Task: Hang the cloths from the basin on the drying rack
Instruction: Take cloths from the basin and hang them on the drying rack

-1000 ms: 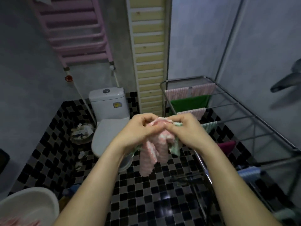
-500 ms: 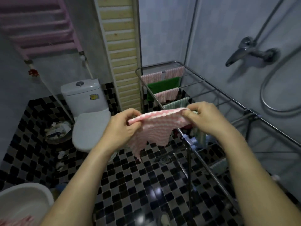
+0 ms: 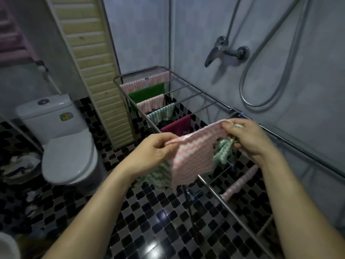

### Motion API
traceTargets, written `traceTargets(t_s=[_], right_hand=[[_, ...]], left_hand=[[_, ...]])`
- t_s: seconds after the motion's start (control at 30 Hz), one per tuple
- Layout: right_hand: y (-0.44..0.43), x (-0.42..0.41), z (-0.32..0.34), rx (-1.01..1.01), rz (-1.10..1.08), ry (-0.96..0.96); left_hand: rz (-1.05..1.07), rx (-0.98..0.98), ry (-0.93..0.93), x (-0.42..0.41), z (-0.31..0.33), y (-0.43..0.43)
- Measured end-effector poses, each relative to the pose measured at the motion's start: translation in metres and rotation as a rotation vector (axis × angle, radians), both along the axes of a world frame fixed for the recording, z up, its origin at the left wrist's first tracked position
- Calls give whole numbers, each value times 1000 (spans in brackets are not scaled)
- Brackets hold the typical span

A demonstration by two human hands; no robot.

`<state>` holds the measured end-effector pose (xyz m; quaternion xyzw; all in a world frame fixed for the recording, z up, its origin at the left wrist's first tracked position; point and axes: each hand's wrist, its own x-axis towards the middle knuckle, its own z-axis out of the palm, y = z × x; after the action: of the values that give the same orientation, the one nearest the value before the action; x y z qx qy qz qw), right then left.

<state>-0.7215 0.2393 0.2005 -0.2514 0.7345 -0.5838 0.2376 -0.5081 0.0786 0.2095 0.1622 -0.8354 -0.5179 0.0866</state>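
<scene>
A pink-and-white zigzag cloth (image 3: pixel 192 157) is stretched between my two hands above the near rail of the metal drying rack (image 3: pixel 211 187). My left hand (image 3: pixel 151 152) pinches its left top corner. My right hand (image 3: pixel 246 137) pinches the right corner and also holds a green-and-white cloth (image 3: pixel 223 152), whose other part (image 3: pixel 158 176) hangs below my left hand. Several cloths hang on the rack's far rungs: pink striped (image 3: pixel 143 84), green (image 3: pixel 147 92), pink (image 3: pixel 151 104), green-white (image 3: pixel 161 114) and maroon (image 3: pixel 177 125). The white basin's rim (image 3: pixel 9 247) shows at the bottom left.
A white toilet (image 3: pixel 61 139) stands left of the rack, with a waste bin (image 3: pixel 16 165) beside it. A shower tap (image 3: pixel 224 51) and hose (image 3: pixel 265 75) are on the right wall. A rolled pink cloth (image 3: pixel 239 182) lies lower in the rack. The floor is black-and-white mosaic tile.
The bunched pink cloth was spread out between my hands, and they moved right and forward over the rack. My view turned right, away from the basin.
</scene>
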Motion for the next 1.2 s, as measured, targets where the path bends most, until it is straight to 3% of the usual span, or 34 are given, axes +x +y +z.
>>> traceTargets(t_s=[0.17,0.37,0.57,0.6,0.67,0.77,1.03,1.2], right_hand=[[55,-28,-2,4,19,-7],[140,-68,-1,231,120,62],[200,-97,-8,536,205,168],[204,-101,-19,610,194,207],[204,-103,-49,732,185,265],[201,-97,-91,786,139,274],[179,-80,-131,676,-67,449],[174,-79,-139,672,-84,467]], left_hand=[[-121,119,-21,-38,-8,48],[-255,422,-123,-75,-25,125],[-239,719,-316,-98,-57,185],[-216,649,-363,-104,-69,193],[-192,317,-418,-113,-95,203],[-98,-78,-490,-120,-127,213],[166,-409,-515,-114,-144,215],[183,-642,-507,-115,-147,219]])
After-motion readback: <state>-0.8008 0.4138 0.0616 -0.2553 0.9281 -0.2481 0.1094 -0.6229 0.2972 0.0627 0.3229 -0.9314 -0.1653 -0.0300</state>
